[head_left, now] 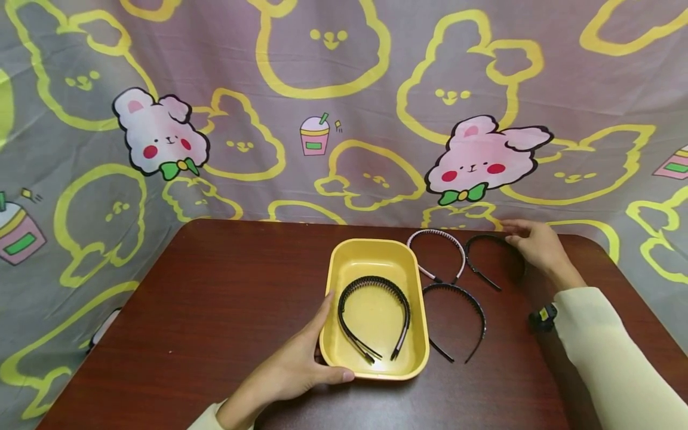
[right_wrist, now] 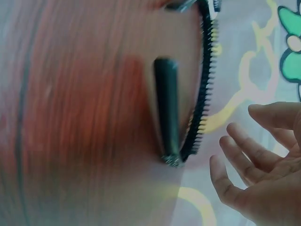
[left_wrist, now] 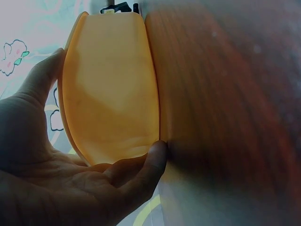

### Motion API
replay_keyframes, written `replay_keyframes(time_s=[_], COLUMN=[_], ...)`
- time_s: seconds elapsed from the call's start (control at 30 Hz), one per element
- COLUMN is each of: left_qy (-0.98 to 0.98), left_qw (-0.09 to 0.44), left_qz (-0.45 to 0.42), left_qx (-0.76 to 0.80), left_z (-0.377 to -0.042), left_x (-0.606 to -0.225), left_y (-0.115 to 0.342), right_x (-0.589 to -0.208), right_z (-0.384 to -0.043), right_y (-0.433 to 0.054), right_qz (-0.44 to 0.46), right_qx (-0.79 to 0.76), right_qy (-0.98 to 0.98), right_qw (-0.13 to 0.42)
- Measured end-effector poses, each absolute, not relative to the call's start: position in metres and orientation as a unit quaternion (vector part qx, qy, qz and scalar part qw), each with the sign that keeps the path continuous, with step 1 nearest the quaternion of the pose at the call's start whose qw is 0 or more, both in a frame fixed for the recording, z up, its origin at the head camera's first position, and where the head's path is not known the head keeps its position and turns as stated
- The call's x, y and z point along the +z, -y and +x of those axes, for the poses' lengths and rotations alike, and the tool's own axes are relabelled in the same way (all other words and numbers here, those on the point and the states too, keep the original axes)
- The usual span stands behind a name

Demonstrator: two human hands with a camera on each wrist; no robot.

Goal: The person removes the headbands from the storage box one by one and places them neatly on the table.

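Left hand at the near left corner of a yellow plastic bin, gripping it: thumb over the near rim, fingers along the left wall. Bin sits near the middle of the dark red wood-grain counter. Inside it, black toothed headbands, nested closely, ends toward the person; exact count hard to tell.

Right hand at the far right of the counter, fingers loosely spread, nothing held. In the head view it covers part of a black headband; the right wrist view shows a gap between fingertips and band. Comb teeth plain along the band's inner side, one tip glittery.

Left of that, a pale pink headband, ends toward the person, meeting the top of a dark patterned headband. This last lies just right of the bin, its left part hidden by the bin's wall.

Cream sleeves on both arms; small black device at the right wrist. Behind, hanging fabric printed with rabbits and drink cups.
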State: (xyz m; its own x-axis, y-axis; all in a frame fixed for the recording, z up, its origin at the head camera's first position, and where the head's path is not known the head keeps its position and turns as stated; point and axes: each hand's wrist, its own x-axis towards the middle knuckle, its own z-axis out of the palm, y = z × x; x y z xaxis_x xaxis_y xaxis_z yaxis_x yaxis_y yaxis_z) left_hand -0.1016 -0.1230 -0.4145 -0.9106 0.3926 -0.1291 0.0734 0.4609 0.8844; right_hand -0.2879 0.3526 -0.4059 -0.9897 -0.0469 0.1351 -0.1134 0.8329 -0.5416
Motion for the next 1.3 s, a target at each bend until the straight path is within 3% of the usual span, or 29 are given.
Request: replay_keyframes(time_s=[1.3], left_qy=[-0.836], left_qw=[0.165], left_qz=[0.133], left_qx=[0.506], left_z=[-0.101], left_x=[-0.412], left_y=[0.122], right_x=[-0.371], right_z=[-0.230], right_y=[-0.275], right_qz=[0.132], right_qx=[0.321], right_qy=[0.930], right_qw=[0.120])
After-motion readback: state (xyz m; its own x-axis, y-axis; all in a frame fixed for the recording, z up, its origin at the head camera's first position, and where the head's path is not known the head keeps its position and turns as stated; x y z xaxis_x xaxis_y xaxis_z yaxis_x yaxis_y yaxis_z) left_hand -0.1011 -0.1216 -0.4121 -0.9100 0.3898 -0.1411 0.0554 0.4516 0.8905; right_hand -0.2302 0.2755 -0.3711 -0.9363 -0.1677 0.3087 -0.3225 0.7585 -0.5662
